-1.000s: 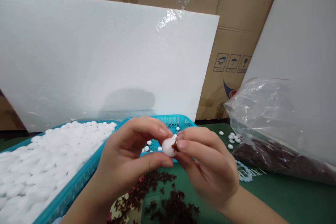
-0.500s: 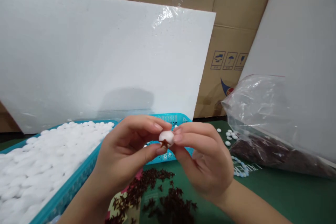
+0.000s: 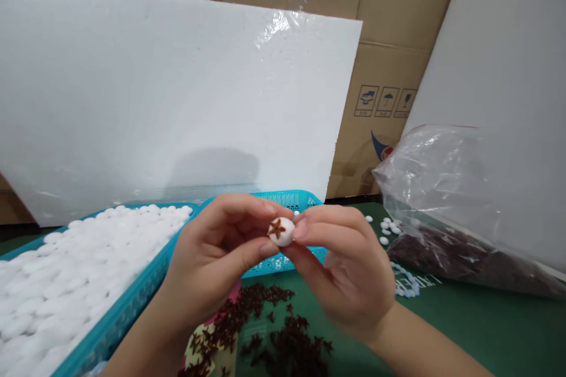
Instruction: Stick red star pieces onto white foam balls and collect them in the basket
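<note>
A small white ball (image 3: 285,237) with a brown five-pointed star piece (image 3: 277,228) on its face is between my two hands. Thumb and fingertips of my right hand (image 3: 347,262) pinch its right side. From the other side, my left hand (image 3: 212,253) has its thumb below and its fingers above, closed around the left side of the ball. Below the hands, loose dark brown star pieces (image 3: 298,339) lie heaped on the green surface. Partly hidden behind the hands is a blue plastic basket (image 3: 305,197) with a few white balls.
On the left a blue tray (image 3: 132,294) is full of white balls (image 3: 97,259). A clear plastic bag (image 3: 469,247) of dark brown pieces lies at the right, by several loose balls (image 3: 384,241) and a beaded string (image 3: 409,283). White boards (image 3: 177,94) and cardboard (image 3: 389,65) stand behind.
The ball has turned in my fingers, so the star has moved from its lower edge up to the front left face. My left thumb has shifted slightly left and up.
</note>
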`<state>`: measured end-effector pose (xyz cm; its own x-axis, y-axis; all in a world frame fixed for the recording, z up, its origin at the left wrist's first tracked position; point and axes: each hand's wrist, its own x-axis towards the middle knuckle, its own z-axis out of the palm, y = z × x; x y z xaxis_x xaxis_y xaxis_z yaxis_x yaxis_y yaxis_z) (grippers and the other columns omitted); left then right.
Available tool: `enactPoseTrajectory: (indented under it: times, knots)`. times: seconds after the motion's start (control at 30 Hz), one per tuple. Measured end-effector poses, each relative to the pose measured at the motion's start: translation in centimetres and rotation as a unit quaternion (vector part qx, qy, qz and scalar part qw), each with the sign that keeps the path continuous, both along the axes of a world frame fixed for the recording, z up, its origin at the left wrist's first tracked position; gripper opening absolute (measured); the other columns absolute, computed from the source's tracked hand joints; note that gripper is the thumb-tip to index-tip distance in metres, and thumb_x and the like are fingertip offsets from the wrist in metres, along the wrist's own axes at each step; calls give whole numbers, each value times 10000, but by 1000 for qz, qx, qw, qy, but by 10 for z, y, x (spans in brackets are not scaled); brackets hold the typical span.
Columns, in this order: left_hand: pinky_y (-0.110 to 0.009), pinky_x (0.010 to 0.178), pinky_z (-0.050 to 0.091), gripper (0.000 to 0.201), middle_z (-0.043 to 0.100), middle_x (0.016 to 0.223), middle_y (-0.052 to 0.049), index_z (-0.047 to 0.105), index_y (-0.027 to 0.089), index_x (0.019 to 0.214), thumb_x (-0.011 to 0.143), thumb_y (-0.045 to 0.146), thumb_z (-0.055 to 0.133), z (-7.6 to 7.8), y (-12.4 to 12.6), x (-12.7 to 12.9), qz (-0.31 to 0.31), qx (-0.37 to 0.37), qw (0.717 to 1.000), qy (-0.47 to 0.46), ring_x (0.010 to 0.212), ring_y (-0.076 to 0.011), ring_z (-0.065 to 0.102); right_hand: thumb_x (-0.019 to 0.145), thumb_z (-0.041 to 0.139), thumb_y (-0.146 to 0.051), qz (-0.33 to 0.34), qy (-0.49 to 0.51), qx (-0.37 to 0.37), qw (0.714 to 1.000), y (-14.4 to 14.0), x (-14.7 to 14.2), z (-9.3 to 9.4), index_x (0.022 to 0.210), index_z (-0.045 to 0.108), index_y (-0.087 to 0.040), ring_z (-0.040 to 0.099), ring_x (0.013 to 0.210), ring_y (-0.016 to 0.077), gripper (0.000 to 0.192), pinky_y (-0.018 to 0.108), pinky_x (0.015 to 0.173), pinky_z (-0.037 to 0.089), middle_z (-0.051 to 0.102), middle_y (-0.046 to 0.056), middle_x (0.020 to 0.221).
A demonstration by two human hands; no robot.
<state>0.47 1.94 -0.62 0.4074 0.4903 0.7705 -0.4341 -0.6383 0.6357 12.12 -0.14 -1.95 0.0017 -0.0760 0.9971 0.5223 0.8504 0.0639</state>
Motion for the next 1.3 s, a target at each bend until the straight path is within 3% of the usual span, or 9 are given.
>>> enactPoseTrajectory:
  times: [0.73, 1.03, 1.3]
  knots:
    - [-69, 596, 452, 182, 611, 717, 88, 560, 277, 734, 638, 133, 506, -2, -3, 1, 56, -41, 997, 26, 677, -62, 552, 627, 507, -55, -10, -17, -6, 1000, -5, 0, -1, 638, 488, -141, 501, 577, 59, 88, 141, 547, 454, 499, -2, 598]
    - [-74, 593, 458, 193, 624, 730, 89, 553, 293, 755, 637, 147, 509, 0, -4, 3, 18, -63, 998, 26, 656, -56, 560, 676, 454, -100, -17, -30, -23, 999, -3, -1, -1, 639, 434, -189, 485, 558, 75, 99, 174, 512, 443, 424, -54, 477]
    - [-69, 547, 464, 256, 624, 666, 90, 560, 292, 699, 563, 75, 559, 1, -4, 1, 74, -64, 995, -19, 601, -56, 567, 650, 483, -61, 23, 21, -16, 999, 1, -3, -1, 722, 452, -160, 496, 598, 87, 127, 200, 537, 444, 517, 7, 627]
